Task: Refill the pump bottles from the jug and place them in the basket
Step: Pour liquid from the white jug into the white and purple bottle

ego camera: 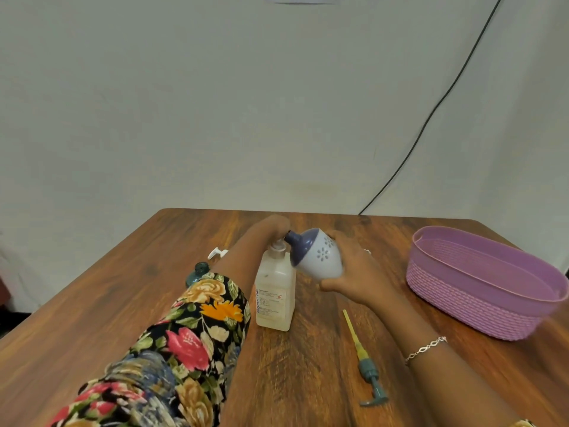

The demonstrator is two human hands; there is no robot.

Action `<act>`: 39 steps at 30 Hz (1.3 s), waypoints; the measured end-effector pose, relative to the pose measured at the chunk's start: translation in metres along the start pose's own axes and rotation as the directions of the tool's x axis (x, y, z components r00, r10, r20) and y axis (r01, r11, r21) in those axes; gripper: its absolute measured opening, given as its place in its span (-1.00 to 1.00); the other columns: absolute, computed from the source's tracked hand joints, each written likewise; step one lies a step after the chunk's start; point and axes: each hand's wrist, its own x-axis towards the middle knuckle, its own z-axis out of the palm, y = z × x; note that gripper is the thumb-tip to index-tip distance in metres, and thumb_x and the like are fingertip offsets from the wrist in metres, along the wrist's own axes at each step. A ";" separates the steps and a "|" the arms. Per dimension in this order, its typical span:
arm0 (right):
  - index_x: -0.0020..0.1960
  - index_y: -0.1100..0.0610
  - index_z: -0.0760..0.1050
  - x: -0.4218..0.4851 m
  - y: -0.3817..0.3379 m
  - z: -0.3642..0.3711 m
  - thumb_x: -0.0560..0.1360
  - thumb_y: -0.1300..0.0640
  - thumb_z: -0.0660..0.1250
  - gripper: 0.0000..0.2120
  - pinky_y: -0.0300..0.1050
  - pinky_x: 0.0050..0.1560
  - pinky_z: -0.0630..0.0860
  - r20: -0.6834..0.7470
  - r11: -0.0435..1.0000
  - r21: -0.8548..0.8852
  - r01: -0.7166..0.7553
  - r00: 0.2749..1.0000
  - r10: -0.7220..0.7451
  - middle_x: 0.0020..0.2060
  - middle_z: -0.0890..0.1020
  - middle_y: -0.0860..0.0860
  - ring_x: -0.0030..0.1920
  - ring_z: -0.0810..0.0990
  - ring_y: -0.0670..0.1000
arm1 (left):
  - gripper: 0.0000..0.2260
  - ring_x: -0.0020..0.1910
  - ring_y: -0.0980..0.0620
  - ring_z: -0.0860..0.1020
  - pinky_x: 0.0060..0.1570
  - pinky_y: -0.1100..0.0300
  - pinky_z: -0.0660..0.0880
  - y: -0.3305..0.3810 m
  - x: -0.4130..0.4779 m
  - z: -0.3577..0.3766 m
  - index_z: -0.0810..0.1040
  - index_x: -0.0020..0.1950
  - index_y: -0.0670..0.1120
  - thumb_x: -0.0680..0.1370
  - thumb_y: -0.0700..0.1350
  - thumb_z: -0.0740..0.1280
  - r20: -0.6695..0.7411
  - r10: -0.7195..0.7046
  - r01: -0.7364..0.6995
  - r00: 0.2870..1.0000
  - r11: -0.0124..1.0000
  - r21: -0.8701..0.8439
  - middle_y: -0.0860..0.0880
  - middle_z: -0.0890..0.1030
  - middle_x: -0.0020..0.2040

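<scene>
A clear square bottle (275, 298) with a white label stands upright at the table's middle. My left hand (271, 227) reaches behind and over its neck, fingers closed near the top. My right hand (351, 272) grips a white jug (318, 257) with a purple top, tilted left so its spout touches the bottle's mouth. A dark teal bottle (198, 272) without a pump peeks out behind my left forearm. Its teal pump (369, 377) with a yellow tube lies flat near the front. The purple basket (486, 282) sits at the right, nothing showing inside.
A small white pump part (217, 252) lies on the wooden table (123, 288) behind my left arm. A black cable (431, 112) runs down the wall to the table's back edge.
</scene>
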 end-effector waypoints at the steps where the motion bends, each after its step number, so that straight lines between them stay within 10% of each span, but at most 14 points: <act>1: 0.35 -0.04 0.22 0.000 0.000 0.001 0.23 -0.06 0.49 -0.22 0.00 0.04 0.51 -0.002 1.000 -0.001 0.001 1.000 -0.001 0.16 0.45 -0.04 0.09 0.45 -0.02 | -0.61 -0.14 -0.10 0.45 -0.28 0.21 0.39 -0.001 0.001 0.001 0.37 0.25 -0.33 0.53 -0.09 0.26 0.007 0.002 -0.002 1.000 0.998 0.064 -0.23 0.47 0.09; 14: 0.36 -0.04 0.22 0.000 -0.003 -0.005 0.24 -0.03 0.50 -0.22 -0.02 0.03 0.50 0.053 1.000 0.025 -0.012 0.999 0.011 0.17 0.45 -0.05 0.10 0.44 -0.03 | -0.68 0.14 -0.21 0.44 -0.03 0.07 0.38 -0.002 -0.006 -0.001 0.32 0.30 -0.35 0.60 -0.22 0.12 0.051 0.018 -0.014 0.999 0.998 -0.065 -0.27 0.43 0.23; 18: 0.37 -0.05 0.24 -0.002 -0.005 -0.001 0.23 -0.01 0.51 -0.21 -0.01 0.02 0.50 0.043 0.998 0.068 -0.014 0.999 0.011 0.16 0.46 -0.06 0.07 0.45 -0.05 | -0.64 -0.23 -0.06 0.43 -0.39 0.25 0.36 -0.001 -0.012 0.000 0.35 0.25 -0.35 0.56 -0.14 0.21 0.050 0.025 -0.031 0.998 0.994 0.108 -0.15 0.45 -0.13; 23: 0.35 -0.02 0.27 -0.001 -0.006 -0.006 0.23 0.00 0.52 -0.24 -0.12 -0.05 0.46 0.034 0.994 0.104 -0.014 0.999 0.011 0.14 0.47 -0.04 0.02 0.44 -0.07 | -0.67 0.00 -0.17 0.48 -0.06 0.06 0.37 0.001 -0.012 -0.003 0.35 0.29 -0.29 0.58 -0.16 0.16 0.082 0.060 -0.055 0.995 0.997 -0.058 -0.19 0.43 0.03; 32: 0.35 -0.03 0.26 -0.002 -0.006 -0.004 0.23 -0.02 0.52 -0.23 -0.11 -0.07 0.46 0.057 0.997 0.070 -0.027 0.998 0.023 0.15 0.46 -0.05 0.04 0.45 -0.04 | -0.85 -0.36 0.02 0.38 -0.41 0.24 0.34 -0.009 0.003 0.001 0.38 -0.11 -0.24 0.56 -0.16 0.20 0.030 0.050 -0.051 0.998 0.998 0.034 -0.08 0.38 -0.28; 39: 0.33 -0.02 0.29 -0.002 -0.008 -0.004 0.23 -0.01 0.52 -0.26 -0.19 -0.16 0.41 0.033 0.990 0.136 -0.031 0.999 0.026 0.10 0.48 -0.06 0.00 0.44 -0.08 | -0.78 -0.10 -0.17 0.48 -0.18 0.01 0.41 -0.002 -0.004 -0.006 0.42 0.12 -0.24 0.59 -0.13 0.15 0.090 -0.006 0.018 0.996 0.990 -0.139 -0.20 0.48 -0.04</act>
